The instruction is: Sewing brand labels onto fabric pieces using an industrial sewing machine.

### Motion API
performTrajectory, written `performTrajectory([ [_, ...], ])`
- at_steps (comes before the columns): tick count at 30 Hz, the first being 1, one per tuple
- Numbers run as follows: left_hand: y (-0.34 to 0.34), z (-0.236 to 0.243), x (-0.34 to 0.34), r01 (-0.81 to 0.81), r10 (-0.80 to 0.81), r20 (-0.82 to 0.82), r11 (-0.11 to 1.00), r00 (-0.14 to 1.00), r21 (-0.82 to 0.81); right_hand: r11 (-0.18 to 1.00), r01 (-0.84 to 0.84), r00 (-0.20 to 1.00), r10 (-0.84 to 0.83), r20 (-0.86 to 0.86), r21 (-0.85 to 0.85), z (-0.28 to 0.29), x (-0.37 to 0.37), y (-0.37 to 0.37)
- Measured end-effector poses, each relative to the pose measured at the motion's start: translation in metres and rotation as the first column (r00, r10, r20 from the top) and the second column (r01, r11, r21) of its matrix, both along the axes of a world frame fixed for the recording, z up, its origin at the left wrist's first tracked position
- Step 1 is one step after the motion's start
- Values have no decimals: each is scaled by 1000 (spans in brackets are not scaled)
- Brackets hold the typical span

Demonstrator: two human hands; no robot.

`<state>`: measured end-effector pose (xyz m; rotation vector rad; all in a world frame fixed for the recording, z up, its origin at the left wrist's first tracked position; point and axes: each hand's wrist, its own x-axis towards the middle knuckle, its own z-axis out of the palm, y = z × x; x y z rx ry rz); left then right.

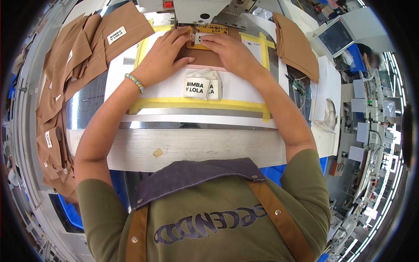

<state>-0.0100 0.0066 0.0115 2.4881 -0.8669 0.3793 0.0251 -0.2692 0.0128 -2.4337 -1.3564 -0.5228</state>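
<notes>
My left hand point(168, 56) rests with bent fingers, thumb apart, at the left side of a brown piece point(205, 56) under the machine head point(194, 11). My right hand point(229, 52) lies with its fingertips on a small white printed label point(198, 38) at a yellow plate point(218, 30) on that piece. Below them, a loose pile of white printed labels point(196, 87) sits on a white sheet point(161, 89) edged with yellow tape. What lies under my fingertips is partly hidden.
Brown pieces, some labelled, are heaped at the left point(87, 43); a brown stack point(297, 48) lies at upper right. Small tools point(297, 89) and a white box point(325, 113) are on the right. Beyond are a screen point(334, 32), blue bins point(355, 61) and another person point(371, 59).
</notes>
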Motion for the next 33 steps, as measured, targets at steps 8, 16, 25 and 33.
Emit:
performTrajectory([
  [8,9,2,6,-11,0,79,990,997,139,999,21,1000,-22,-22,-24,-2,4,1],
  [16,4,19,-2,-12,-3,94,987,996,158,1000,0,994,3,-109,29,-5,3,0],
  [25,-54,126,-113,436,-799,-133,450,587,-779,1000,-13,997,14,-78,15,-6,8,-3],
  [33,-112,163,-169,133,-954,223,-198,202,-971,999,28,993,-26,-115,21,-1,18,-2],
])
